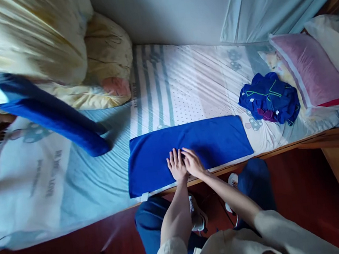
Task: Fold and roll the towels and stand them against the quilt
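A blue towel-like cloth (217,137) lies flat in a long rectangle along the front edge of the bed, with a small white tag at its near left corner. My left hand (177,165) rests on the middle of it, fingers stretched out and spread. Right beside it, my right hand (193,163) lies on the cloth with its fingers slightly bent and apart. The two hands meet at the thumbs, and neither holds anything.
A tall blue rolled or folded bundle (47,113) with a white label stands at the left. Behind it is a heaped yellow quilt (108,60). A crumpled pile of blue clothes (269,98) lies at the right, near a pink pillow (319,67). The bed sheet (182,76) is striped and dotted.
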`<action>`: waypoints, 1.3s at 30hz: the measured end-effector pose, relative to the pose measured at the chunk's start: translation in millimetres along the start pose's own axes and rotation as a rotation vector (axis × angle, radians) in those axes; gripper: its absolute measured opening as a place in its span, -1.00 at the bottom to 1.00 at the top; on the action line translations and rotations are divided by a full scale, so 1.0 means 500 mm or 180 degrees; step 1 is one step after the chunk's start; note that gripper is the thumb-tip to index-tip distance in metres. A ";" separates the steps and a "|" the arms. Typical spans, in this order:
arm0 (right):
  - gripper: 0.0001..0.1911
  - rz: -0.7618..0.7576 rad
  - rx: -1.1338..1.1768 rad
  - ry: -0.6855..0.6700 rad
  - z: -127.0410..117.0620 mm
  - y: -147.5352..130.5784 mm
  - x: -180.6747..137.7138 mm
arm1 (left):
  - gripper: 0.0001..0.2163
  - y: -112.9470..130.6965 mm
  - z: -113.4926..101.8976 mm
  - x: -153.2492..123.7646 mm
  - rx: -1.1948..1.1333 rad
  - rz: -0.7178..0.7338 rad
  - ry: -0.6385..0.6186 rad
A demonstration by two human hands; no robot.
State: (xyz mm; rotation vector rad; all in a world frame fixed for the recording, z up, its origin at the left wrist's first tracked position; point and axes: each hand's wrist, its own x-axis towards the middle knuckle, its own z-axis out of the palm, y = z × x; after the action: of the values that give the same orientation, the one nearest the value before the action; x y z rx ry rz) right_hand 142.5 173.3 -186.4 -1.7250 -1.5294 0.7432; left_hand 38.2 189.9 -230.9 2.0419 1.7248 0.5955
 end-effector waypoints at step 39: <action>-0.43 0.0701 -0.1445 0.1307 -0.260 0.235 -0.030 | -0.46 0.024 -0.011 0.005 -0.0102 -0.0057 0.0151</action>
State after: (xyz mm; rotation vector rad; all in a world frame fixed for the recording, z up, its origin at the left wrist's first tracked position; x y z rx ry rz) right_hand 313.1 135.4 -205.4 -2.2387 -1.2942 0.1183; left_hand 45.3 190.9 -219.4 2.0036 1.7470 0.6669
